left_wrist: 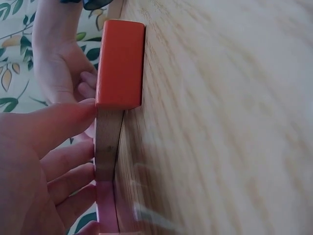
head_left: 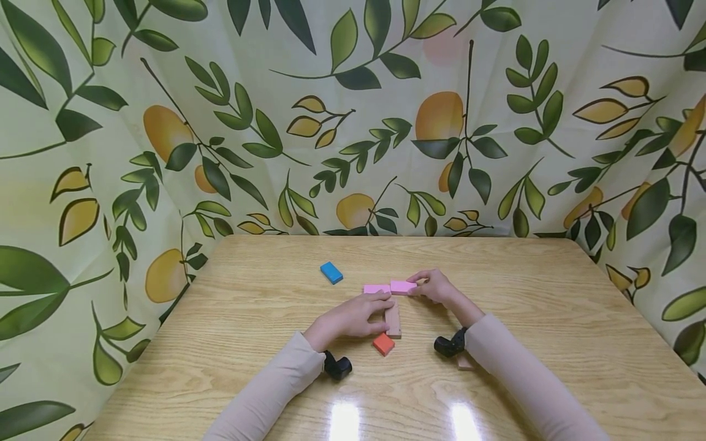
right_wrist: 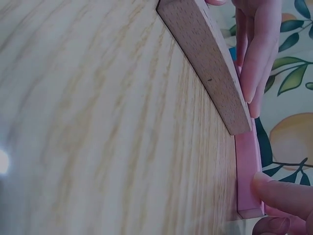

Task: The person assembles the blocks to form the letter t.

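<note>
Two pink blocks lie end to end on the wooden table, with a plain wooden block [head_left: 393, 321] running toward me from where they meet. My right hand [head_left: 434, 286] pinches the outer end of the right pink block [head_left: 402, 287] between thumb and fingers. My left hand [head_left: 353, 317] lies along the left side of the arrangement. Its fingertips touch the left pink block [head_left: 375, 288] and the plain block, partly covering both. The left thumb [left_wrist: 58, 122] is stretched out, its tip close to an orange-red block [left_wrist: 121, 63] at the plain block's near end.
A blue block [head_left: 331, 272] lies apart at the back left. Another plain wooden block [head_left: 465, 363] shows partly under the right wrist. Black wrist cameras hang below both sleeves. Behind the table [head_left: 265, 263] hangs a leaf-and-fruit patterned cloth [head_left: 309, 202].
</note>
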{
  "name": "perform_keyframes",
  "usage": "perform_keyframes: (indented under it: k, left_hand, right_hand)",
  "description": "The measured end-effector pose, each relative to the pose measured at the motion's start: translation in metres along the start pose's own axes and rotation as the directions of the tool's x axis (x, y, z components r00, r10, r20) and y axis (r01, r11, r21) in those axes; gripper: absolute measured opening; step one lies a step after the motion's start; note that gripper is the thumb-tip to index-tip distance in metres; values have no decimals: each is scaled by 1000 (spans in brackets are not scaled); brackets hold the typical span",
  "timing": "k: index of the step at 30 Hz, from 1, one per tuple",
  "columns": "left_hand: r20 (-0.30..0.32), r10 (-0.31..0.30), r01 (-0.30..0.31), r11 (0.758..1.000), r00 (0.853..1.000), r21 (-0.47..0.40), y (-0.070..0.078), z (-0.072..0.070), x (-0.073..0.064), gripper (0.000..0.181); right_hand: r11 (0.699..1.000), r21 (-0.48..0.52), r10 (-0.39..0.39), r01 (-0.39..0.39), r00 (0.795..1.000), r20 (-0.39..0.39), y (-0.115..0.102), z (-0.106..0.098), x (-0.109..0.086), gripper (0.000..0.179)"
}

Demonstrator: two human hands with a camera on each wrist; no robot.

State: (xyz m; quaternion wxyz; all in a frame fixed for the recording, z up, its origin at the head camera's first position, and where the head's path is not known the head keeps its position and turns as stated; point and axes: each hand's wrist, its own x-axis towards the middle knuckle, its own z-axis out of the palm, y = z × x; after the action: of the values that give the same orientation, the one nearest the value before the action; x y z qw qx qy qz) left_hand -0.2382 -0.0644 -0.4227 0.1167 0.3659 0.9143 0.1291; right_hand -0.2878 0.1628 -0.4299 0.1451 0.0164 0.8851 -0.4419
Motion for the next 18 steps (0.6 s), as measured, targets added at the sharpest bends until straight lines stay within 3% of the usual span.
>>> perform_keyframes:
  k: [18]
  left_hand:
    - [6, 6, -6, 1000, 1000, -6, 0, 0, 0, 55]
  right_hand:
    - [1000, -3, -11, 11, 1000, 16, 5, 0, 1, 34]
